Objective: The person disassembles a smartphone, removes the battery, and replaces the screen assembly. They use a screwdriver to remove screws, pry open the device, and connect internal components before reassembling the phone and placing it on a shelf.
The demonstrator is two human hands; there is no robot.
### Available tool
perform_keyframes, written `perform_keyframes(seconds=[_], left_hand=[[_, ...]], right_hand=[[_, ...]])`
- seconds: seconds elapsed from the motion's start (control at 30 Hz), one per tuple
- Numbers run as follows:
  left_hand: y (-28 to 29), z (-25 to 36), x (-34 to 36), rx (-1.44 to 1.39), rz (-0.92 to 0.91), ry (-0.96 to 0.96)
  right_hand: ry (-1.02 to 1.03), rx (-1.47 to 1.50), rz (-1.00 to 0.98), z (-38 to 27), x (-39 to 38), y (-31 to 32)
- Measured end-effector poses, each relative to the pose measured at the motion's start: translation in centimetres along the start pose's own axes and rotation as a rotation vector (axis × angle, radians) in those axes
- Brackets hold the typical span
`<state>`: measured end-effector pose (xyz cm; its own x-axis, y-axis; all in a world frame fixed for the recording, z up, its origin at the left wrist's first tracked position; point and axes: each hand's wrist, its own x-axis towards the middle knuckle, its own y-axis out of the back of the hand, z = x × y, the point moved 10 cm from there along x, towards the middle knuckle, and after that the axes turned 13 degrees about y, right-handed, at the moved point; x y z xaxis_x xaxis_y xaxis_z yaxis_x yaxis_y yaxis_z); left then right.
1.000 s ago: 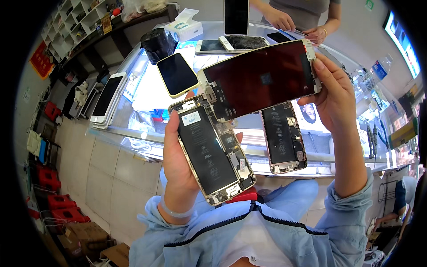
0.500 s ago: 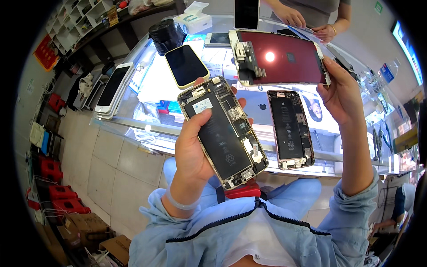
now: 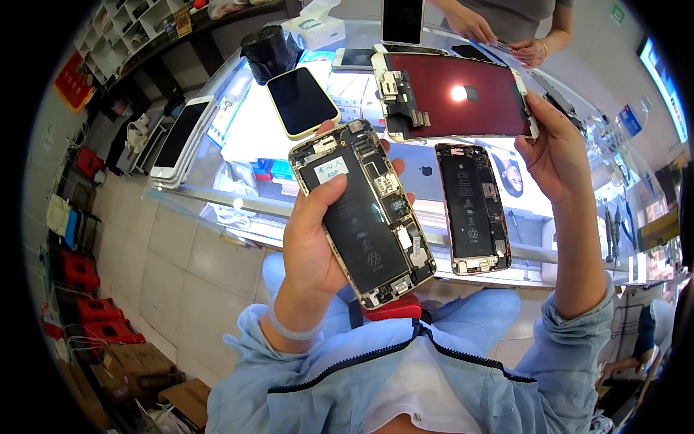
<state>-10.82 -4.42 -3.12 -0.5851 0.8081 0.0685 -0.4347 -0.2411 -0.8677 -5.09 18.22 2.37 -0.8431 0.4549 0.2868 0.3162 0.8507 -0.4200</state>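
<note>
My left hand [image 3: 309,235] is closed around an opened phone body [image 3: 370,235], its thumb over the black battery near a small white label. Circuit boards and metal parts show along the right side of that body. Higher up, my right hand [image 3: 555,148] pinches the right end of a phone screen panel [image 3: 455,94]. The panel's dark red back faces me, with flex cables and a metal bracket at its left end. Between my hands, a second opened phone body [image 3: 473,210] lies on the glass counter, its battery and boards bare.
A yellow-cased phone [image 3: 302,101] lies beyond my left hand. Stacked white phones [image 3: 182,141] rest at the counter's left edge. A black bin [image 3: 269,54] and a tissue box [image 3: 315,30] stand farther back. Across the counter are another person's hands [image 3: 477,29]. Tools [image 3: 614,231] lie at right.
The bright reflection on the screen panel's back has shifted right, and the panel has tilted slightly. Both hands keep their hold and have barely moved.
</note>
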Motion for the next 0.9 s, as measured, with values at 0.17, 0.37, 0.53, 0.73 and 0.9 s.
perform_keyframes(seconds=[0.17,0.37,0.53,0.73,0.9], left_hand=[[-0.4,-0.5,0.0,-0.063,-0.098,0.068],[-1.4,-0.7,0.0,-0.203,-0.319,0.112],[-0.7,-0.6,0.4,-0.159,-0.036,0.081],[-0.6,-0.9,0.2,-0.205,-0.059,0.120],[-0.7,-0.8,0.4,-0.201,-0.066,0.102]], right_hand=[[0.021,-0.071,-0.022,-0.2,-0.1,-0.7],[-0.008,-0.070,-0.081,0.3,-0.4,-1.2],[0.012,-0.116,-0.040,0.3,-0.5,-0.9],[-0.016,-0.079,0.012,0.7,-0.3,0.1],[-0.064,-0.012,0.079,1.5,-0.1,0.7]])
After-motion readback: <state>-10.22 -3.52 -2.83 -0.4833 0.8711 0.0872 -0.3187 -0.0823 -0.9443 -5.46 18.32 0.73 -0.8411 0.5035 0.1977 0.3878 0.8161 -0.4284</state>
